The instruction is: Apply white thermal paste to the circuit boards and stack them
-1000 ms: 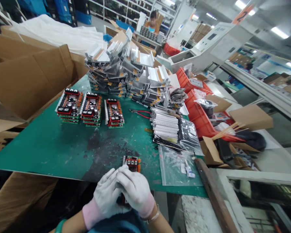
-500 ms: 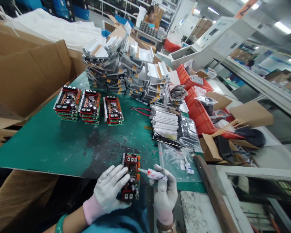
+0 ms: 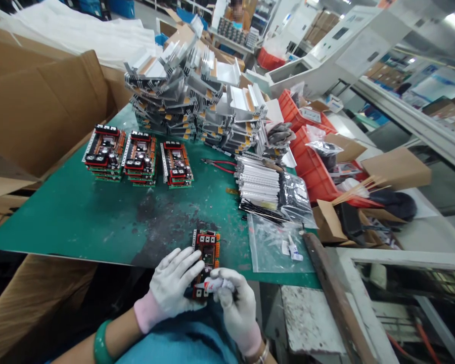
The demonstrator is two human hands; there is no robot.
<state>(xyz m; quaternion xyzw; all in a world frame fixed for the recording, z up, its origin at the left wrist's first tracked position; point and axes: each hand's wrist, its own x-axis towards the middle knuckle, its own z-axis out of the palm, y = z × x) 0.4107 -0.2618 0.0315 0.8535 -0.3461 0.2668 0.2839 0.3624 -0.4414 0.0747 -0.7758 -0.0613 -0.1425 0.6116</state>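
A circuit board point(image 3: 211, 250) with red-framed black parts and orange connectors lies near me, its lower half past the table's front edge. My left hand point(image 3: 176, 283), in a white glove, holds the board along its left side. Its fingers stretch over the board and the thumb is at the lower edge. In my gloved right hand point(image 3: 237, 303) is a small white-and-red squeeze tube point(image 3: 210, 285), pinched between thumb and fingers. The tube's nozzle points left over the board's lower red-framed part; whether the tip touches is unclear.
Three stacks of circuit boards point(image 3: 138, 159) stand on the green table point(image 3: 79, 217). Behind are piled metal heat sinks point(image 3: 197, 96). Red-handled pliers point(image 3: 222, 164), metal strips point(image 3: 257, 182) and a plastic bag point(image 3: 267, 247) with another tube point(image 3: 294, 250) lie right. Red crates point(image 3: 311, 167) stand beyond.
My right hand has moved left and slightly down with the tube, from the board's right side to over its lower end. My left hand stays on the board. The camera view has shifted slightly.
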